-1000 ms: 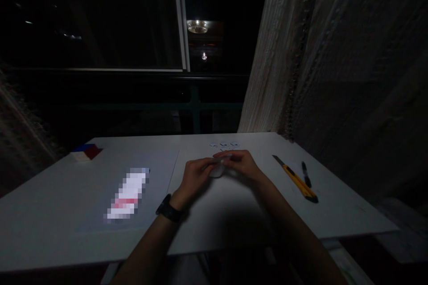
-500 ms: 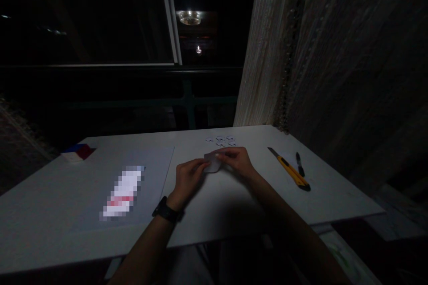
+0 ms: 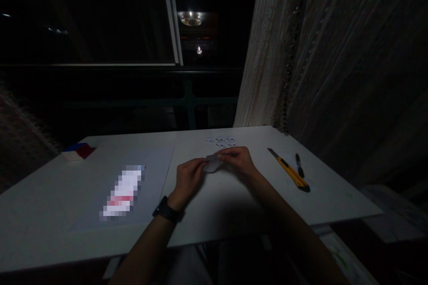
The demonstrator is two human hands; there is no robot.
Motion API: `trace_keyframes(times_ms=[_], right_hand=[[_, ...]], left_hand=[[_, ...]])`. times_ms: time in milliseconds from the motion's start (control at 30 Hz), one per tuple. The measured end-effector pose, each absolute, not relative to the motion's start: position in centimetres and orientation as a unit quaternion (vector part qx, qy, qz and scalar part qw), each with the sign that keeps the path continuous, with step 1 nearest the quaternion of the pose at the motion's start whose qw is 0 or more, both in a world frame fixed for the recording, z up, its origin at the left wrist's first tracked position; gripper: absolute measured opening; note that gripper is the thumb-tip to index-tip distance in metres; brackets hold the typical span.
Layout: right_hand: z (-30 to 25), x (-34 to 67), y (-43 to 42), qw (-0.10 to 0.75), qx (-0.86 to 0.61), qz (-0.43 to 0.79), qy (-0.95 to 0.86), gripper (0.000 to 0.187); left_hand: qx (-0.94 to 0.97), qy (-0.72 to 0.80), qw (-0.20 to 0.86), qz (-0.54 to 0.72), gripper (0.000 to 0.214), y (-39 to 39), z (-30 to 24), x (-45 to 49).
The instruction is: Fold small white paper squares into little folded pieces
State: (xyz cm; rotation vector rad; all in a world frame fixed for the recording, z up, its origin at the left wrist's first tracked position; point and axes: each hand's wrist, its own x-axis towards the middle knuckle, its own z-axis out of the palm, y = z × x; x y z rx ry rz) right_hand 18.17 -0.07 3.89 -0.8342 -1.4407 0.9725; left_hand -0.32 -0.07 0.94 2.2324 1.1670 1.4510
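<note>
Between my two hands is a small piece of paper [image 3: 211, 164], greyish in the dim light. My left hand [image 3: 189, 178], with a dark watch [image 3: 166, 210] on its wrist, pinches the paper's left edge. The fingers of my right hand [image 3: 238, 160] grip its upper right side. Both hands hold the paper just above the white table. Beyond them lie several small paper pieces [image 3: 220, 140] with dark marks, set out in rows.
At the right lie a yellow utility knife [image 3: 290, 173], blade pointing away, and a dark marker [image 3: 299, 165]. A large white sheet [image 3: 157, 187] with a bright blurred-out object [image 3: 123, 191] is on the left. A coloured cube [image 3: 78, 152] stands at the far left; a curtain [image 3: 259, 49] hangs behind.
The paper has tilted or bent between my fingers, so less of its face shows. Both hands stay in nearly the same place.
</note>
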Motion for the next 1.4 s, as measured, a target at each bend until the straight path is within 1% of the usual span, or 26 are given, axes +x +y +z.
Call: trace_keyframes(times_ms=[233,400,433,500,567,633,767,967,1033,1167,1267,1333,1400], right_hand=[[3.4,18.5,0.5,0.605,-0.349,0.412,-0.585,0.016],[3.7,17.9,0.4,0.624,-0.399,0.389,-0.548,0.023],[3.7,17.8,0.4,0.626,-0.402,0.392,-0.54,0.025],[3.7,17.4,0.2,0.626,-0.397,0.408,-0.533,0.028],[3.6,17.1,0.1,0.612,-0.38,0.432,-0.543,0.03],[3.5,16.8,0.0,0.59,-0.367,0.438,-0.57,0.032],[2.7,16.0,0.0,0.564,-0.402,0.378,-0.615,0.044],[1.2,14.8,0.2,0.583,-0.467,0.303,-0.592,0.04],[1.0,14.7,0.2,0.581,-0.469,0.32,-0.583,0.039],[1.1,14.8,0.1,0.578,-0.442,0.381,-0.57,0.038],[1.3,15.1,0.3,0.56,-0.414,0.433,-0.573,0.036],[1.6,15.3,0.3,0.554,-0.415,0.435,-0.577,0.035],[2.1,15.7,0.3,0.55,-0.413,0.419,-0.593,0.033]], left_hand=[[0.753,0.395,0.172,0.497,0.018,-0.5,1.4,0.0],[0.743,0.405,0.246,0.473,0.015,-1.2,1.5,0.7],[0.745,0.41,0.255,0.459,0.016,-1.3,1.4,0.9],[0.74,0.424,0.276,0.443,0.025,-1.3,1.3,1.3],[0.712,0.439,0.309,0.452,0.034,-1.2,1.2,1.6],[0.676,0.448,0.35,0.469,0.038,-0.9,1.3,1.7],[0.626,0.444,0.411,0.492,0.04,-0.6,1.5,1.4],[0.602,0.411,0.492,0.475,0.039,-0.3,1.2,1.3],[0.593,0.42,0.496,0.475,0.04,-0.2,1.2,1.3],[0.591,0.445,0.456,0.494,0.043,0.1,1.4,1.0],[0.6,0.446,0.431,0.505,0.034,0.2,1.6,0.7],[0.614,0.438,0.415,0.51,0.027,0.1,1.7,0.6],[0.637,0.434,0.372,0.517,0.022,0.0,1.7,0.5]])
